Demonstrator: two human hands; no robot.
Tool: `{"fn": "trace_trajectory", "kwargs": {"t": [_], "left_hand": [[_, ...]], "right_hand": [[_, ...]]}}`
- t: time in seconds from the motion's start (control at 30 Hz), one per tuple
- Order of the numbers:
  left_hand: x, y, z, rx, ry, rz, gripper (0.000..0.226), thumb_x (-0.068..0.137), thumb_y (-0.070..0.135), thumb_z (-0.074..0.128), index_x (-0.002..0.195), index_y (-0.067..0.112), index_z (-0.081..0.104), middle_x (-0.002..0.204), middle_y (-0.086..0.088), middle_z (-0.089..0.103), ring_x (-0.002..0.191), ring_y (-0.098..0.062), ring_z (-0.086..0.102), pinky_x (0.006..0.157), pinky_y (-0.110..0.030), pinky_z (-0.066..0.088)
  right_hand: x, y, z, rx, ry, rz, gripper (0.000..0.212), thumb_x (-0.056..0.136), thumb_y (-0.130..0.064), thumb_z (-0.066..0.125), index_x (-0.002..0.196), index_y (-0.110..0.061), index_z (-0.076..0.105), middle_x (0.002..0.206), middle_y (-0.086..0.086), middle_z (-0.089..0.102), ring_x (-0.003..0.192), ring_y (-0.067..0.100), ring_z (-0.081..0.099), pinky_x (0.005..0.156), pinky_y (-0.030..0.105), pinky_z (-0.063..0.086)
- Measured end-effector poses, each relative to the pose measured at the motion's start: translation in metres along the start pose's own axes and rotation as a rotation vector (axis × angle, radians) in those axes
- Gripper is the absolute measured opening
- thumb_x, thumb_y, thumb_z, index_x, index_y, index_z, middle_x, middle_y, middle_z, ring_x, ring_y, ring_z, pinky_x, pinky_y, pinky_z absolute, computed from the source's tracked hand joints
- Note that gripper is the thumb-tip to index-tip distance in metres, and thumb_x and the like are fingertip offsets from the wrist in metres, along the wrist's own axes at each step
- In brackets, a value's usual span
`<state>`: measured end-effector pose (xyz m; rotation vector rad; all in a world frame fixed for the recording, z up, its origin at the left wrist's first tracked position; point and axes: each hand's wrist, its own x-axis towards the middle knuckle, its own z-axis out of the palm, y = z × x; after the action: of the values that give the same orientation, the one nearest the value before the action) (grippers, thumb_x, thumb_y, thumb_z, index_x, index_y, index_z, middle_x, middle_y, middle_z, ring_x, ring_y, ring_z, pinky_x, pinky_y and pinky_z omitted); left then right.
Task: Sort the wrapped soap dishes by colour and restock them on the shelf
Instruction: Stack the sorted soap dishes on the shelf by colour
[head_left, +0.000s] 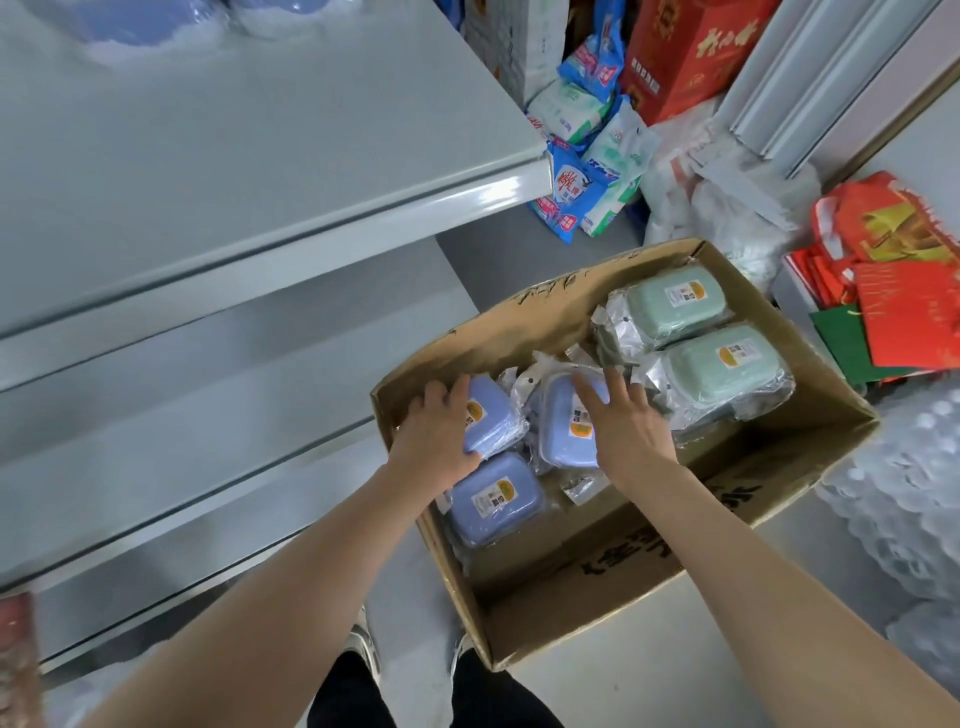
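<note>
Left hand (436, 431) gripped a blue soap dish (491, 423) down in the box (623, 551); right hand (626, 421) lay loose-fingered on the second blue dish (563, 436). They looked light and stiff, but the wrap seemed slippery, so I'd pinch the long edges.

Open cardboard box (597, 571) on the floor, right of the grey shelf (260, 156). Left side of the box holds three wrapped blue soap dishes, right far corner two wrapped green soap dishes (670, 301), side by side, labels up. Left hand (436, 431) grips the left blue dish (491, 421), fingers over its far edge, thumb on the near side. Right hand (623, 426) lies spread on the middle blue dish (566, 431), fingers straight. Near blue dish (493, 501) sits flat just below the left hand, untouched. Near half of the box floor is bare. Behind the box: detergent bags (582, 176), a red carton (691, 52). Far right: red gift bags (893, 291).
</note>
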<state>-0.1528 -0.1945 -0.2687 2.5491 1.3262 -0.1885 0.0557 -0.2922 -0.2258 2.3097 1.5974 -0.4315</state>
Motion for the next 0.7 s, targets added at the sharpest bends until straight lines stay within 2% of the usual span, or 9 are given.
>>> {"fn": "trace_trajectory", "kwargs": {"t": [0.07,0.13,0.2,0.33,0.43,0.53,0.6,0.7], "left_hand": [[-0.003,-0.003,0.001,-0.027,-0.020,-0.017,0.094,0.081,0.050,0.068,0.150,0.020,0.010,0.133,-0.011,0.034,0.117,-0.028,0.050,0.097,-0.034,0.047],[-0.003,-0.004,0.001,-0.052,-0.018,-0.034,0.093,0.081,0.049,0.069,0.150,0.021,0.012,0.134,-0.011,0.034,0.118,-0.029,0.049,0.097,-0.034,0.047],[-0.003,-0.004,0.001,-0.073,0.010,-0.040,0.092,0.081,0.050,0.069,0.149,0.021,0.013,0.134,-0.011,0.035,0.119,-0.028,0.049,0.096,-0.034,0.048],[-0.002,-0.007,-0.003,-0.132,0.084,-0.037,0.092,0.081,0.050,0.068,0.149,0.020,0.014,0.138,-0.013,0.037,0.120,-0.028,0.050,0.094,-0.033,0.049],[-0.003,-0.011,-0.012,-0.212,0.167,-0.001,0.094,0.079,0.050,0.069,0.150,0.018,0.016,0.138,-0.013,0.042,0.121,-0.028,0.050,0.096,-0.034,0.049],[-0.008,-0.016,-0.032,-0.261,0.177,0.050,0.096,0.079,0.051,0.070,0.151,0.017,0.016,0.144,-0.009,0.043,0.127,-0.028,0.047,0.104,-0.038,0.043],[-0.014,-0.019,-0.051,-0.284,0.167,0.100,0.093,0.081,0.048,0.070,0.151,0.017,0.018,0.145,-0.007,0.043,0.126,-0.029,0.047,0.105,-0.039,0.038],[-0.025,-0.024,-0.086,-0.269,0.193,0.171,0.089,0.080,0.048,0.070,0.149,0.017,0.023,0.136,-0.011,0.048,0.117,-0.033,0.049,0.098,-0.041,0.041]], "right_hand": [[0.003,0.004,-0.003,-0.219,-0.001,-0.175,0.104,0.087,-0.003,0.060,0.154,-0.032,-0.014,0.161,0.010,-0.019,0.148,0.038,0.002,0.115,0.042,0.029],[0.011,0.006,0.001,-0.357,0.018,-0.383,0.101,0.093,-0.007,0.055,0.152,-0.033,-0.023,0.158,0.004,-0.031,0.148,0.035,-0.019,0.122,0.045,0.010],[0.022,0.006,0.008,-0.436,0.018,-0.499,0.095,0.096,-0.011,0.052,0.153,-0.032,-0.020,0.159,0.001,-0.031,0.146,0.033,-0.025,0.122,0.047,0.003],[0.031,0.006,0.012,-0.488,0.000,-0.525,0.077,0.097,-0.013,0.052,0.156,-0.028,0.005,0.164,-0.001,-0.012,0.149,0.029,-0.017,0.123,0.045,0.001],[0.022,0.009,0.005,-0.377,0.048,-0.429,0.074,0.094,-0.026,0.059,0.154,-0.021,0.016,0.164,0.001,0.007,0.151,0.026,-0.007,0.123,0.042,0.004],[-0.001,0.008,-0.004,-0.188,0.092,-0.252,0.091,0.080,-0.046,0.074,0.150,-0.018,0.024,0.157,0.005,0.024,0.147,0.026,0.021,0.120,0.037,0.018],[-0.020,0.005,-0.013,-0.021,0.149,-0.116,0.089,0.074,-0.051,0.076,0.144,-0.019,0.031,0.147,0.005,0.038,0.133,0.025,0.041,0.113,0.035,0.032],[-0.046,-0.006,-0.032,0.185,0.244,0.009,0.090,0.074,-0.052,0.073,0.145,-0.018,0.029,0.135,0.006,0.045,0.121,0.028,0.050,0.102,0.037,0.042]]}}
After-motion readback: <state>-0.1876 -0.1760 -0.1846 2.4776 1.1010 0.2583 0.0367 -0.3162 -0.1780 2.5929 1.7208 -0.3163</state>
